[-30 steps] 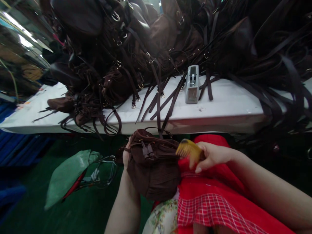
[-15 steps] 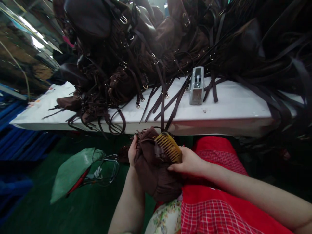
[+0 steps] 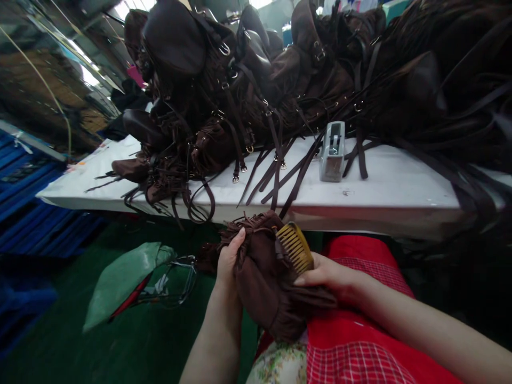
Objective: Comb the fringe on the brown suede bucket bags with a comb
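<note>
Soft dark-brown fringed bag (image 3: 256, 282) below the near edge of a white tabletop (image 3: 394, 184): left hand (image 3: 230, 260) grips it, thumb showing, fingers hidden. Right hand (image 3: 330, 273) pinches a yellow wide-toothed comb (image 3: 296, 248).

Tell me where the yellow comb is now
The yellow comb is in the right hand, slightly right of centre in the head view, by the brown bag, in front of the white table.
</note>
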Action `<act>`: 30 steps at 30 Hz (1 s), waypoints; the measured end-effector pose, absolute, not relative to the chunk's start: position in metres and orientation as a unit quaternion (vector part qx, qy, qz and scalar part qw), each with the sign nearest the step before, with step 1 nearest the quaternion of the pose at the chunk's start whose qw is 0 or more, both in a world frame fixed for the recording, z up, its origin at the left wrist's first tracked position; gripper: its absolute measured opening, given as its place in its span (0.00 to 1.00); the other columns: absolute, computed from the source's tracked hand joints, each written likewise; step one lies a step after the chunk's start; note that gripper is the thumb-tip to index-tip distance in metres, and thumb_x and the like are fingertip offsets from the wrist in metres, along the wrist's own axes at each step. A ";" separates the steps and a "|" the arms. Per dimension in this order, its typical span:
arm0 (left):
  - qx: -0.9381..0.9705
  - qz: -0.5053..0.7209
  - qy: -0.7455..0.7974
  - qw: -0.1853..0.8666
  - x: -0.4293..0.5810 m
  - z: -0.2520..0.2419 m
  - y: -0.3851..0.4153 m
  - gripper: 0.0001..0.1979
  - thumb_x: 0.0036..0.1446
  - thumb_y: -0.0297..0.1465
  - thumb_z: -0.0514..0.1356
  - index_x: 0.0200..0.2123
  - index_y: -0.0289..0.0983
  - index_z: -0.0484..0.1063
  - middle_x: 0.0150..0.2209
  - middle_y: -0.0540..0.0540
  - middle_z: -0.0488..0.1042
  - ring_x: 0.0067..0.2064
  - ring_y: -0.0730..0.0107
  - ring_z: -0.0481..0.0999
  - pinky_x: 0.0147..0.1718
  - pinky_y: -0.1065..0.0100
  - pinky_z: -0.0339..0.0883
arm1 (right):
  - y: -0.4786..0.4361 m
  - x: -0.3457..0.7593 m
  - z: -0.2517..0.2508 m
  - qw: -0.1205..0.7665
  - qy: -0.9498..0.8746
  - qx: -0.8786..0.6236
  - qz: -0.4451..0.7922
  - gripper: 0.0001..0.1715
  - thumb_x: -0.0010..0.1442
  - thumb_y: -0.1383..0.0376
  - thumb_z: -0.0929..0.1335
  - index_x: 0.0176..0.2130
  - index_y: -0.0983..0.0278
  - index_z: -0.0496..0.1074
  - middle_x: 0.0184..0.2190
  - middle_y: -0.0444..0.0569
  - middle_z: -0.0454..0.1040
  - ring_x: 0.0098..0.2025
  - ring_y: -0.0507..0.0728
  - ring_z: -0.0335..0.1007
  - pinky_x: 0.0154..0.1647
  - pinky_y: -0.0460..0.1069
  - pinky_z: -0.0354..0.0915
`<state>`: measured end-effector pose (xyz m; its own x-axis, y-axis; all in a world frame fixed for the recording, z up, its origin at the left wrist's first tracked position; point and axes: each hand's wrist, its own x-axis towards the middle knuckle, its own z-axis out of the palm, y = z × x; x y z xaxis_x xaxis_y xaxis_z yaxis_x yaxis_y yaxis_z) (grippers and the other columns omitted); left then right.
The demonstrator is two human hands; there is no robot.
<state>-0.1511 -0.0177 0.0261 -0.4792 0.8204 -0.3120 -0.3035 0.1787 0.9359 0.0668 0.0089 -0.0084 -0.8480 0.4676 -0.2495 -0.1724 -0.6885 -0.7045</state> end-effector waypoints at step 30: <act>0.654 0.348 0.572 0.353 -0.129 0.098 0.049 0.07 0.50 0.35 0.63 0.28 0.37 0.73 0.27 0.48 0.72 0.29 0.68 0.70 0.28 0.69 0.63 | 0.049 0.108 0.040 0.228 -0.520 -0.131 0.813 0.33 0.43 0.65 0.76 0.50 0.67 0.70 0.42 0.53 0.76 0.43 0.58 0.72 0.46 0.51 0.68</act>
